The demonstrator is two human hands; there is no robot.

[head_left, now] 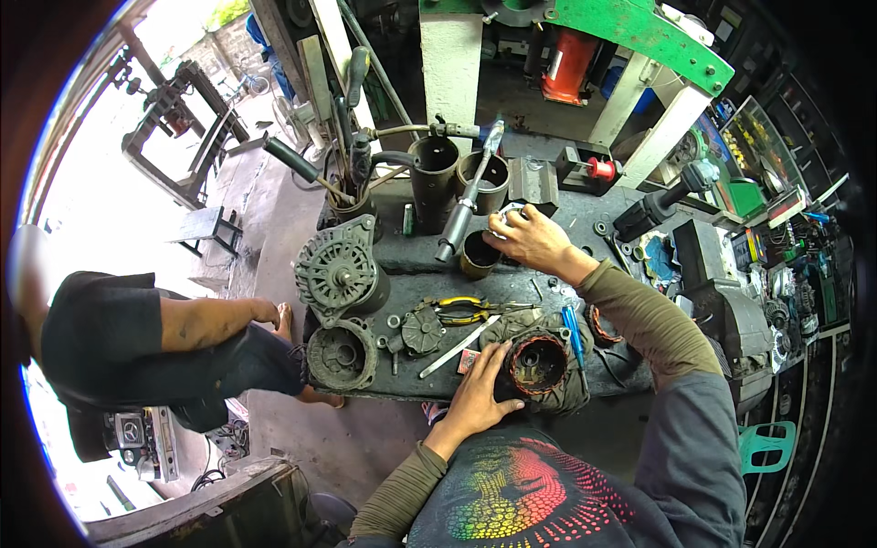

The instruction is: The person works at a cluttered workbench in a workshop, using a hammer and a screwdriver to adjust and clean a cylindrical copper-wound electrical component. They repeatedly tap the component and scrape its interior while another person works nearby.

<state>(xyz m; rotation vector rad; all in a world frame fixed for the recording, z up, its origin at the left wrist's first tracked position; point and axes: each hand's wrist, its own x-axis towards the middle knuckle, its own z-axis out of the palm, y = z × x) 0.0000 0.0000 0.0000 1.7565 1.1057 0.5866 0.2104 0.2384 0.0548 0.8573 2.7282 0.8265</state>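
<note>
My left hand (477, 393) lies against the near left side of an alternator stator (539, 363) with copper windings, its thumb and fingers curved about the rim. The stator rests on a dark crumpled cloth (568, 396) at the bench's front edge. My right hand (534, 243) is closed over a small dark can (479, 259). A bit of pale metal shows at its fingers, too covered to name. Blue-handled tools (573, 331) lie just right of the stator. Left of it are a pale flat blade (459, 347), yellow-and-black pliers (461, 310) and a round alternator part (422, 329).
An alternator (338, 274) and an open housing (341, 356) sit at the bench's left. Behind stand tall metal cans (434, 183) with tools and a hose-fed air tool (461, 215). A black impact wrench (662, 201) lies right. Another person (119, 342) is at the left.
</note>
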